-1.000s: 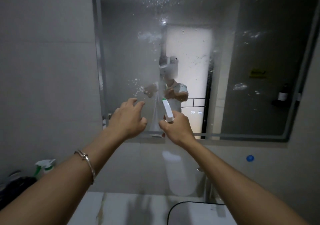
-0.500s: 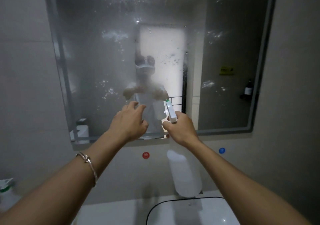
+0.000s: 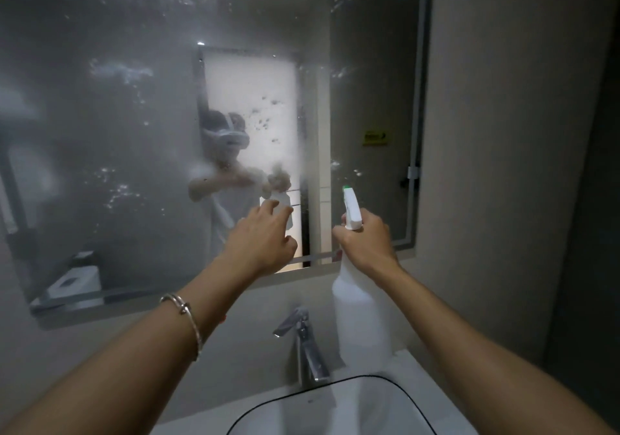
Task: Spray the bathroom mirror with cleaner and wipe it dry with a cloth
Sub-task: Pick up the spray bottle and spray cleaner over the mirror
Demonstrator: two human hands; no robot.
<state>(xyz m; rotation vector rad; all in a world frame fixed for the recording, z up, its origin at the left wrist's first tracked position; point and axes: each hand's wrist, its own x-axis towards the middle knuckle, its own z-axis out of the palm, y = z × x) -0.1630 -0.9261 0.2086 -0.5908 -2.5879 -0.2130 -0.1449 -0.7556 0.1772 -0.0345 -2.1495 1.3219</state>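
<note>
**Spray bottle up at the glass, no cloth in sight**

Head view: my right hand (image 3: 364,238) is wrapped around the neck of the spray bottle (image 3: 360,314), fingers clenched under the white trigger head, whose green-tipped nozzle points up and toward the mirror (image 3: 134,132). The bottle hangs below the fist, over the far right edge of the basin (image 3: 335,401) and just beside the faucet (image 3: 307,344). My left hand (image 3: 263,236) is raised in front of the lower part of the glass with fingers loosely curled and holding nothing; I cannot tell whether the fingertips touch the surface.

The mirror is fixed to the wall above the basin, already fogged and dotted with droplets over most of its left and centre; the right strip looks drier.

I judge the bottle as light, rigid plastic, translucent (how full it is I cannot read), and likely slick if cleaner has run down it. The neck under the trigger is the sound place to hold it. The glass is stiff but fragile, and wet, so a cloth should slide easily; flat, even pressure seems wise. No cloth shows anywhere here.
</note>
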